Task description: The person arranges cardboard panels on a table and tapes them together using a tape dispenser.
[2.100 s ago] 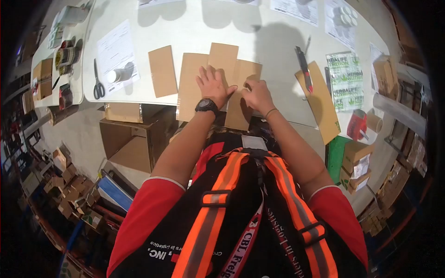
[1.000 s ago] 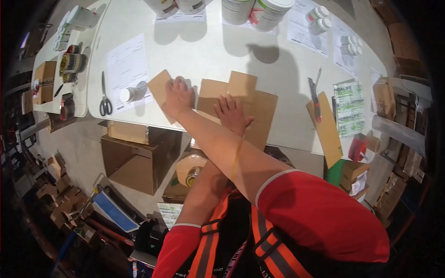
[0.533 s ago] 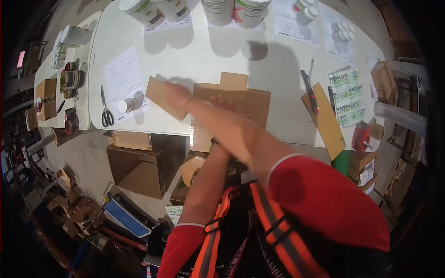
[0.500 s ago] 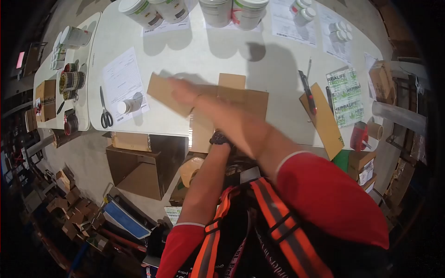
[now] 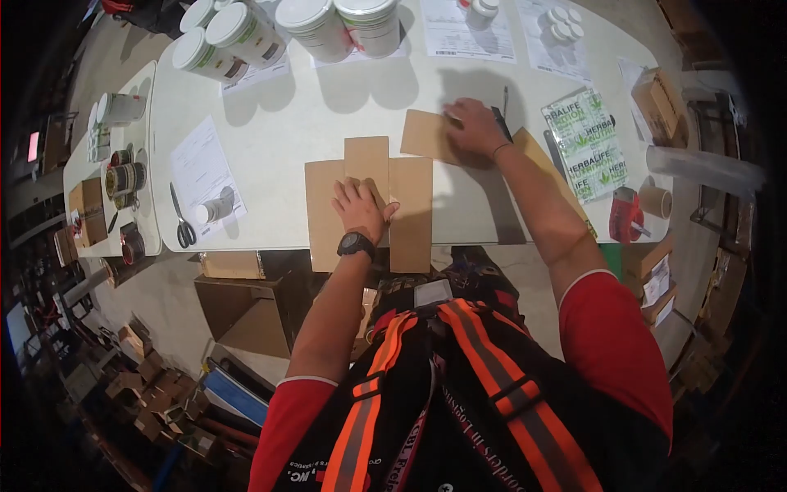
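My left hand [image 5: 361, 208] lies with fingers spread on a folded brown cardboard box piece [image 5: 326, 197], whose flaps stick out at the table's near edge. Farther right, my right hand [image 5: 473, 129] has its fingers curled over a loose cardboard piece [image 5: 424, 134] and grips it. A utility knife [image 5: 499, 121] lies right beside that hand, partly hidden by it and the wrist. Under my right forearm runs a tan cardboard strip [image 5: 537, 156], also partly covered.
White tubs [image 5: 311, 29] and small bottles [image 5: 482, 12] stand on papers along the far side. Scissors [image 5: 182, 220] and a bottle [image 5: 213, 210] lie left. At right are a printed green-and-white packet [image 5: 586, 148], a red tape dispenser [image 5: 625, 215] and a box [image 5: 658, 107].
My right hand has moved from the left side to the right with the loose cardboard piece, uncrossing my arms. My left hand now shows flat on the folded cardboard. The view has shifted.
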Action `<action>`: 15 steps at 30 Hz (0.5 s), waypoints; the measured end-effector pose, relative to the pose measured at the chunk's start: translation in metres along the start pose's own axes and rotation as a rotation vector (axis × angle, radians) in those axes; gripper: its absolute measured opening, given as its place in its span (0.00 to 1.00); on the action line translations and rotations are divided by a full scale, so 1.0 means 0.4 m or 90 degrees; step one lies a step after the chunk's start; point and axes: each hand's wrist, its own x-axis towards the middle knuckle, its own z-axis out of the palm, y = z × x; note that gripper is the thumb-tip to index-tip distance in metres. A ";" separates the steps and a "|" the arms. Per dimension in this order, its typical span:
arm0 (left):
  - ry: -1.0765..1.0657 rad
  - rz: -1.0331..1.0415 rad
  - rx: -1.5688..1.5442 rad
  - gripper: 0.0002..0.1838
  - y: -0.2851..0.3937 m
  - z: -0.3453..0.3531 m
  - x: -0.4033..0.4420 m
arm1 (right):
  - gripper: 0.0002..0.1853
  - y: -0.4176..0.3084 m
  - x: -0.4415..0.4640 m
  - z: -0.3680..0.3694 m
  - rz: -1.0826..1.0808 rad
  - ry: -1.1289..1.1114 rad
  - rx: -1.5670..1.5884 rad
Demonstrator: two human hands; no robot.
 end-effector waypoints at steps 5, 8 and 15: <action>0.012 0.002 0.018 0.45 0.005 0.002 0.001 | 0.36 -0.059 -0.049 0.023 -0.065 -0.115 -0.143; 0.020 0.005 0.026 0.46 -0.002 0.005 -0.003 | 0.37 -0.025 -0.042 -0.012 -0.085 -0.162 -0.115; 0.031 0.009 0.058 0.47 0.004 0.006 0.000 | 0.31 -0.021 -0.039 -0.011 -0.155 -0.138 -0.141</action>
